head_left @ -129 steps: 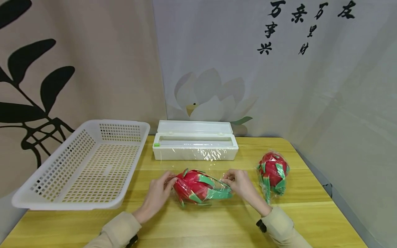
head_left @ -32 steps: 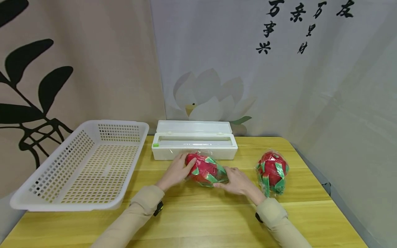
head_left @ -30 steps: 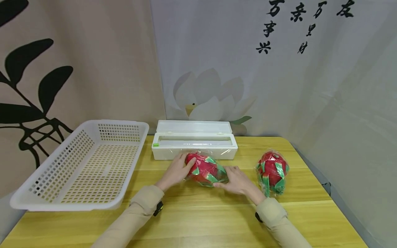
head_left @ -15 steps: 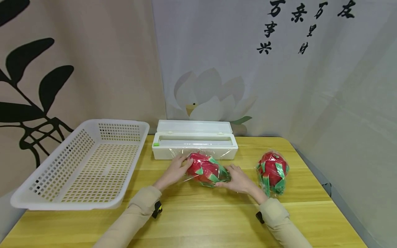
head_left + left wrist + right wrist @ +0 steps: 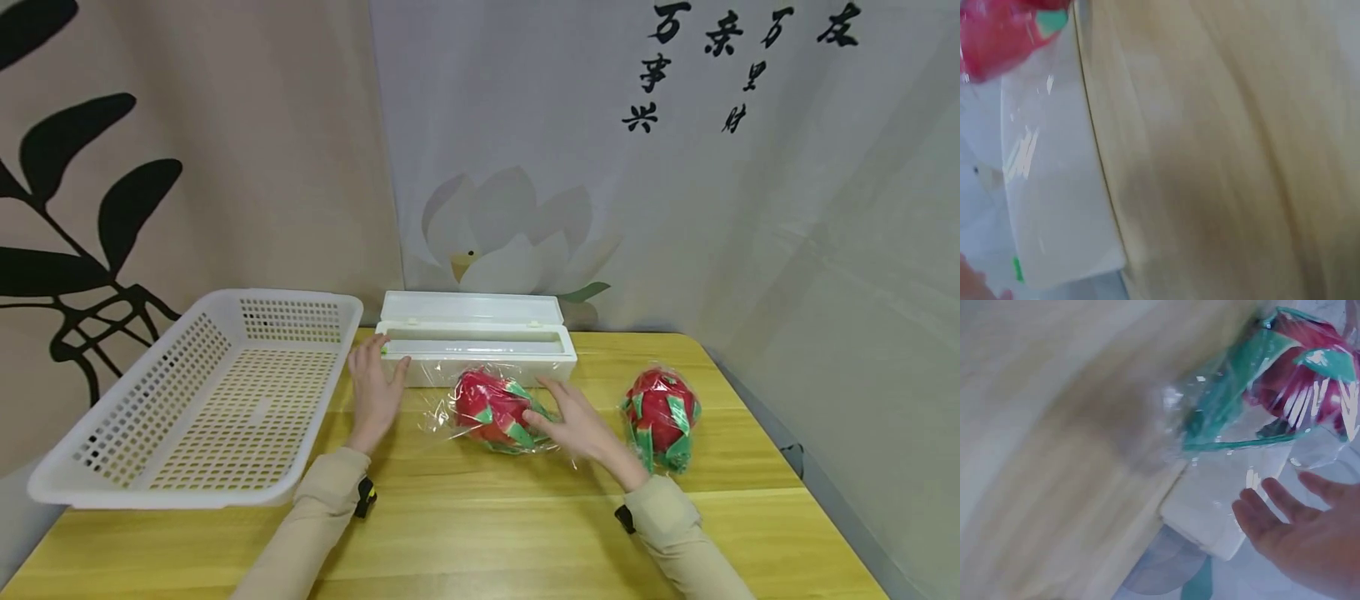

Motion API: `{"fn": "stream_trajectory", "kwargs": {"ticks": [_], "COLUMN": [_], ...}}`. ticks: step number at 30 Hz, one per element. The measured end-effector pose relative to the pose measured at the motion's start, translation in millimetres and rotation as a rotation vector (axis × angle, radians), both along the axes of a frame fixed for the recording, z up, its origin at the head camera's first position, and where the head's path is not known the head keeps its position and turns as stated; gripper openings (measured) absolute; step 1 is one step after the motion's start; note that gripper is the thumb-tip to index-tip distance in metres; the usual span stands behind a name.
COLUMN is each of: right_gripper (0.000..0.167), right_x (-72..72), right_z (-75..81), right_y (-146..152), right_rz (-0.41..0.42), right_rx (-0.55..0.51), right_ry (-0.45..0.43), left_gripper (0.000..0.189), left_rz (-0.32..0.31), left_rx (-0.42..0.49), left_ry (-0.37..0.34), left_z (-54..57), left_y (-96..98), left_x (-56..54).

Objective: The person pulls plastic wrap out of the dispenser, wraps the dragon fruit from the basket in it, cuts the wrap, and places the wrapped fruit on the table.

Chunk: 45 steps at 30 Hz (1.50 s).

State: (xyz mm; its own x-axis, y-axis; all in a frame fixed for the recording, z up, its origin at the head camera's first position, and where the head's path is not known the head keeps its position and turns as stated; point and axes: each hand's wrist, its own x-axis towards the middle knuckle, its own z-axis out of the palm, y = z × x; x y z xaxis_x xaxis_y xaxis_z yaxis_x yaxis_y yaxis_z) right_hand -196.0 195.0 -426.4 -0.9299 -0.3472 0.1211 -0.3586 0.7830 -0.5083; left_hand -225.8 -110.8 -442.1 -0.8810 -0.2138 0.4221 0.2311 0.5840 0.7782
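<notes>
A red and green dragon fruit [image 5: 491, 408] lies in loose clear cling film in front of the white cling film box [image 5: 480, 371]. My right hand [image 5: 581, 421] is at its green end with fingers spread, the thumb overlapping the film in the head view. In the right wrist view the fingers of that hand [image 5: 1310, 528] look parted below the wrapped fruit [image 5: 1304, 381]. My left hand [image 5: 375, 396] reaches to the box's left end, fingertips by the small green slider [image 5: 1018, 269], which they partly cover in the head view. The box's lid [image 5: 471, 309] stands raised.
A second dragon fruit [image 5: 662, 417], wrapped in film, sits on the right of the wooden table [image 5: 480, 533]. At the left is a large white perforated basket [image 5: 318, 417]. A printed curtain [image 5: 675, 208] hangs behind the table.
Both hands first handle the dragon fruit and its film, and it moves back toward the box. Since half a second ago, my left hand has left it for the box's left end; my right fingers have spread.
</notes>
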Motion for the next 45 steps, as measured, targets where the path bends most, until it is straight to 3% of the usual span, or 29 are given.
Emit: {"fn": "stream_trajectory", "kwargs": {"ticks": [3, 9, 15, 20, 26, 32, 36, 39, 45], "right_gripper": [0.071, 0.056, 0.047, 0.044, 0.045, 0.050, 0.057, 0.061, 0.062], "right_x": [-1.2, -8.3, -20.5, -32.9, -49.1, -63.4, -64.6, -62.7, -60.5], "right_z": [5.9, 18.2, 36.0, 55.7, 68.9, 66.4, 64.0, 62.9, 60.6], "right_y": [-8.3, -30.3, -61.4, -97.0, -143.3, -183.9, -205.0, -215.7, -224.6], "right_rz": [-0.014, 0.032, 0.108, 0.188, 0.291, 0.333, 0.355, 0.357, 0.320], "right_rx": [0.002, 0.015, 0.082, 0.175, 0.391, 0.621, 0.708, 0.746, 0.811], "right_ry": [0.067, 0.215, 0.312, 0.282, 0.223, 0.131, 0.073, 0.065, 0.134], "left_gripper": [0.063, 0.065, 0.065, 0.065, 0.063, 0.060, 0.058, 0.055, 0.052], "left_rz": [0.015, -0.031, -0.045, -0.024, 0.011, 0.022, 0.012, -0.005, -0.023], "left_rx": [-0.011, 0.052, 0.097, 0.092, 0.039, 0.062, 0.117, 0.175, 0.219], "left_ry": [-0.046, -0.202, -0.185, -0.233, -0.243, -0.223, -0.224, -0.228, -0.222], "left_z": [-4.2, -12.7, -18.6, -23.0, -25.2, -27.6, -27.0, -24.6, -19.8], "left_y": [-9.9, -23.8, -30.9, -34.5, -36.5, -38.4, -39.0, -38.1, -35.8], "left_x": [-8.4, -19.4, -20.4, -24.9, -26.8, -27.9, -27.7, -27.5, -29.2]}}
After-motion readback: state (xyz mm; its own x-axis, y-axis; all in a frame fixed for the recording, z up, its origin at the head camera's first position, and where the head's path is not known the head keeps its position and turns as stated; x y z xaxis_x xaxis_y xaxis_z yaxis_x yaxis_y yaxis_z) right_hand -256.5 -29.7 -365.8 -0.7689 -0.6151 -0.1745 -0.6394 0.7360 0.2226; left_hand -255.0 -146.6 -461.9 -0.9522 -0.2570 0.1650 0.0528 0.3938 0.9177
